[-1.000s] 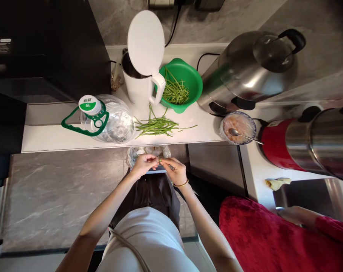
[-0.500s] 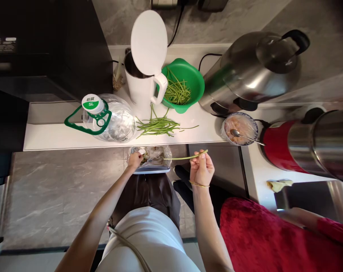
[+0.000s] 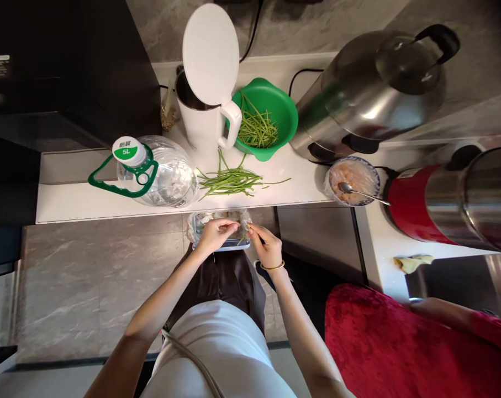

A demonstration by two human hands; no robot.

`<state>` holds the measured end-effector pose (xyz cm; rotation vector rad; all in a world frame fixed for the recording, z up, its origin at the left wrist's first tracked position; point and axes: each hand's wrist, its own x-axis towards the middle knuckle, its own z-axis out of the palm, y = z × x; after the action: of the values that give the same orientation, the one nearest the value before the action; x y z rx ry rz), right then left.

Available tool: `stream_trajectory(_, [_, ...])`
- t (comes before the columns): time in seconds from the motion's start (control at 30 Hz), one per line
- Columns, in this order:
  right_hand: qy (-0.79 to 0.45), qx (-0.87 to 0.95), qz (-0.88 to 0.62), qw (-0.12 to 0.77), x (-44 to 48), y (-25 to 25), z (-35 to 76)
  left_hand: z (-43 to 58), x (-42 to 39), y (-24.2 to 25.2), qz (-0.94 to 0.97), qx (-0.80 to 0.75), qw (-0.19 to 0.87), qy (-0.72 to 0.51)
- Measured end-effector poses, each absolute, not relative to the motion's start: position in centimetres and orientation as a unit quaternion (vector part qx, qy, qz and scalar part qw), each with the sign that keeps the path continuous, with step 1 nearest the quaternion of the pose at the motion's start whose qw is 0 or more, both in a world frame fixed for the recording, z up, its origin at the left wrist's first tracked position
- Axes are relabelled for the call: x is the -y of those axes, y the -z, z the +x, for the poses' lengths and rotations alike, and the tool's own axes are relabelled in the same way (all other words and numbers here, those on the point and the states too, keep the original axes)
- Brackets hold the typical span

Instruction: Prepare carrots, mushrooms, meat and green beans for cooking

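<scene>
My right hand [image 3: 267,247] is closed in a pinch on a thin green vegetable stem [image 3: 244,237], which points down and left over the lined bin [image 3: 221,247]. Just left of it, my left hand [image 3: 217,235] has its thumb and forefinger pressed together; whatever is between them is too small to make out. Both hands hang above the bin, below the counter's front edge. A loose pile of long green stems [image 3: 231,181] lies on the counter. Behind the pile, a green bowl [image 3: 286,119] holds short pieces of stem [image 3: 258,128].
Left on the counter stand a 5L water bottle [image 3: 167,174] and a white kettle [image 3: 198,127] with its lid up. A steel urn [image 3: 370,94], a bowl with a spoon [image 3: 353,179] and a red-and-steel pot [image 3: 416,204] are right. A person in red [image 3: 370,342] stands close by.
My right hand has moved left and down with the stem, to the bin's right side. My left hand has shifted right towards it, and the white scrap no longer shows in its fingers.
</scene>
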<state>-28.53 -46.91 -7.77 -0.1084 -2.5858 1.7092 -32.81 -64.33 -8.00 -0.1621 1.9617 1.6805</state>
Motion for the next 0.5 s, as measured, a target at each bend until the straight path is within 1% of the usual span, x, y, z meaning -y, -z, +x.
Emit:
stream_trajectory(0.07, [-0.537,0.843,0.006,0.015,46.9,7.7,-28.7,-33.0,64.1,6.6,-0.088,-0.681,0.31,-0.658])
stream_trajectory(0.17, [-0.515,0.856,0.048,0.004,46.7,7.9,-28.8,-33.3,64.1,5.7,-0.113,-0.647,0.347,-0.669])
stream_trajectory(0.33, [-0.493,0.864,0.102,-0.023,46.5,8.1,-28.8,-33.2,64.4,6.1,-0.139,-0.637,0.36,-0.667])
stream_trajectory(0.4, [-0.497,0.862,0.097,-0.029,46.8,8.0,-28.8,-33.0,64.1,6.3,-0.142,-0.636,0.361,-0.667])
stream_trajectory(0.5, [-0.532,0.846,0.039,-0.003,47.6,7.5,-28.9,-32.8,63.8,7.0,-0.136,-0.613,0.364,-0.688])
